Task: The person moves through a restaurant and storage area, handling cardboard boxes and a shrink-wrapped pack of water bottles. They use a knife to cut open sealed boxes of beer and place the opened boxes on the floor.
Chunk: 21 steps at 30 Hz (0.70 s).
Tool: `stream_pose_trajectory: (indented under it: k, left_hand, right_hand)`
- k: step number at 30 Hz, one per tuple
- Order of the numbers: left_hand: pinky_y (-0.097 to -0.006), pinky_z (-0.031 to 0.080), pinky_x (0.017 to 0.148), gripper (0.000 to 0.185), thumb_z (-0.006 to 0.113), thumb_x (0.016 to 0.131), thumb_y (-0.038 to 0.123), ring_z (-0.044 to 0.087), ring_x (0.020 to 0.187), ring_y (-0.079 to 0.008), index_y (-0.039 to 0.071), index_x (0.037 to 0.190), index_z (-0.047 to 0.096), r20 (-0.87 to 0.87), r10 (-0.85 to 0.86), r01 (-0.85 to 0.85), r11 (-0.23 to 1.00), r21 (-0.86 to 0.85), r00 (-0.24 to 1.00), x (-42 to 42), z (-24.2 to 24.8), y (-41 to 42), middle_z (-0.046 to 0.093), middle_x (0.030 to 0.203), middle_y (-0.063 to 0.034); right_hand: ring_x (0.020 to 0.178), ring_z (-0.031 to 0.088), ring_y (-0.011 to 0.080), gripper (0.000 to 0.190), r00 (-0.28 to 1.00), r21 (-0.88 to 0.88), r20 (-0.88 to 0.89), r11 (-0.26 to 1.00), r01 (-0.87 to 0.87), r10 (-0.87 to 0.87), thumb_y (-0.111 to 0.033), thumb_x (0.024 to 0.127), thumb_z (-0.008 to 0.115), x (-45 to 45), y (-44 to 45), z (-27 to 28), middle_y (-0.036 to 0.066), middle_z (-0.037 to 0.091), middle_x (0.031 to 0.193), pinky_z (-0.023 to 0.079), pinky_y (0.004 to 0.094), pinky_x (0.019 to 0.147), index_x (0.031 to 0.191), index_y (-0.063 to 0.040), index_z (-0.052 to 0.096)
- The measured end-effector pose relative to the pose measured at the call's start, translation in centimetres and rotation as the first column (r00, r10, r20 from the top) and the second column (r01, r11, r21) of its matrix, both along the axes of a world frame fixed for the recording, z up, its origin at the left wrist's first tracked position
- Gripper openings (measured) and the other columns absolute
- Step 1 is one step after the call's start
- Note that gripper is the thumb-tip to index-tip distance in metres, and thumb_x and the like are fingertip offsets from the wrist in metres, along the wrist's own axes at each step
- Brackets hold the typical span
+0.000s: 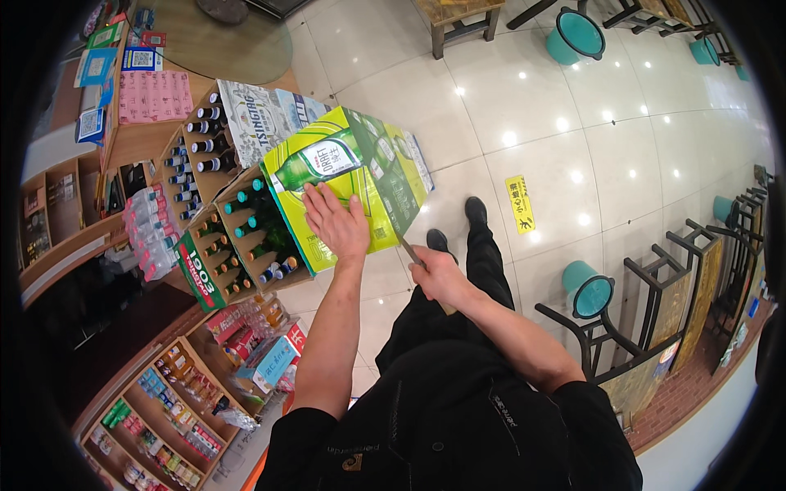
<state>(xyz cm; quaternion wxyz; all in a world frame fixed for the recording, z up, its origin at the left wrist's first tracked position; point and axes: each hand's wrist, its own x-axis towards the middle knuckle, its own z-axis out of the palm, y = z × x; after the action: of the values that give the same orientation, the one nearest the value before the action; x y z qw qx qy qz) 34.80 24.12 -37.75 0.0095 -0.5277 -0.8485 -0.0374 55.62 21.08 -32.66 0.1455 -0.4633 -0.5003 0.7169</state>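
My left hand (336,224) lies flat, palm down, on the broad face of a green and yellow Tsingtao draft beer carton (379,193), its thumb spread from the fingers. My right hand (437,273) grips a knife (408,250) by the handle, whose end shows below the fist. The blade's tip meets the carton's lower right edge; whether it has gone into the cardboard cannot be seen. Directly left of this carton stands an opened carton of green glass bottles (264,236), with teal, gold and white-blue caps.
Other opened beer cartons (252,119) and shrink-wrapped plastic bottles (150,230) stand at the left by a wooden counter (138,138). Stocked shelves (163,414) are lower left. Teal buckets (577,37), wooden stools (460,15) and a yellow warning sticker (520,204) are on the tiled floor.
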Motion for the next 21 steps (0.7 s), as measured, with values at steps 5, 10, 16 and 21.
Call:
stream_pose_trajectory:
  k: [5, 10, 16, 21]
  left_hand:
    - [-0.0509, 0.017, 0.114, 0.067, 0.049, 0.095, 0.036, 0.02, 0.143, -0.0383, -0.004, 0.145, 0.033, -0.005, -0.003, 0.003, 1.0, 0.001, 1.0, -0.1, -0.2, -0.2, 0.022, 0.157, -0.021]
    - [-0.0532, 0.018, 0.114, 0.069, 0.052, 0.093, 0.037, 0.021, 0.143, -0.0398, -0.003, 0.146, 0.032, -0.004, -0.01, 0.01, 1.0, 0.003, 1.0, -0.1, -0.2, 0.1, 0.022, 0.157, -0.0217]
    - [-0.0534, 0.017, 0.114, 0.069, 0.052, 0.093, 0.037, 0.021, 0.143, -0.0401, -0.003, 0.146, 0.033, 0.007, 0.001, -0.001, 1.0, 0.003, 1.0, 0.0, 0.0, -0.1, 0.022, 0.156, -0.022]
    - [-0.0544, 0.017, 0.114, 0.07, 0.053, 0.092, 0.037, 0.021, 0.143, -0.0408, -0.003, 0.146, 0.033, 0.021, -0.006, 0.006, 1.0, 0.006, 1.0, 0.0, 0.0, -0.2, 0.021, 0.157, -0.0225]
  right_hand:
    - [0.046, 0.059, 0.0264, 0.012, 1.0, 0.001, 0.021, 1.0, 0.001, -0.001, -0.01, 0.089, 0.054, 0.0, 0.9, 0.1, 0.018, 0.058, 0.065, 0.048, 0.0399, 0.048, 0.092, 0.001, 0.053]
    - [0.048, 0.053, 0.0134, 0.024, 0.999, -0.167, 0.039, 0.986, -0.006, 0.013, -0.013, 0.091, 0.049, -2.7, 5.4, -0.1, 0.007, 0.056, 0.067, 0.046, 0.031, 0.047, 0.108, 0.0, 0.059]
    - [0.046, 0.053, 0.0137, 0.022, 0.999, -0.169, 0.038, 0.985, 0.027, -0.021, -0.012, 0.091, 0.05, -2.7, 5.7, 0.8, 0.007, 0.056, 0.066, 0.045, 0.0313, 0.045, 0.107, 0.0, 0.058]
    - [0.042, 0.052, 0.0147, 0.018, 1.0, -0.128, 0.018, 0.992, 0.011, -0.009, -0.011, 0.09, 0.051, -3.2, 6.2, -0.8, 0.008, 0.057, 0.066, 0.044, 0.0322, 0.042, 0.1, 0.001, 0.058]
